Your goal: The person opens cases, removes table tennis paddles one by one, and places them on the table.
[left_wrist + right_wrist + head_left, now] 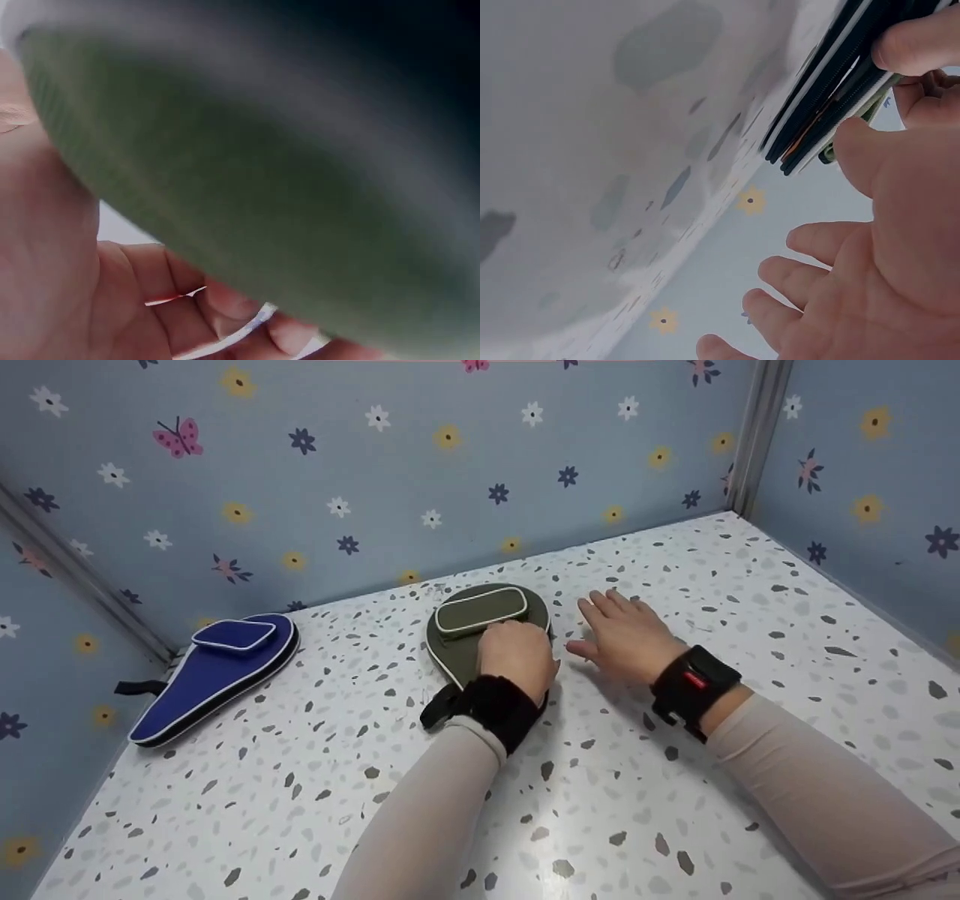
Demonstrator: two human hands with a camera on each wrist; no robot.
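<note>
Both hands work at the green case (pixel 480 619) in the middle of the speckled table (pixel 675 810). Left hand (pixel 517 656) lies on the case's near half, fingers curled round its edge; the left wrist view shows fingertips (pixel 232 304) tucked under the blurred, woven green fabric. Right hand (pixel 626 634) hovers just beside the case's right edge, fingers straight and spread, thumb (pixel 855 150) at the edge by the dark zip band, holding nothing.

Far left, well apart, lies a blue case (pixel 214 675), paddle-shaped, soft cloth with white piping, a raised pocket and a black loop at its narrow end. The green case has the same paddle shape, a rounded pocket piped in white, and a black strap at its handle end. Whether either case holds anything cannot be told.
</note>
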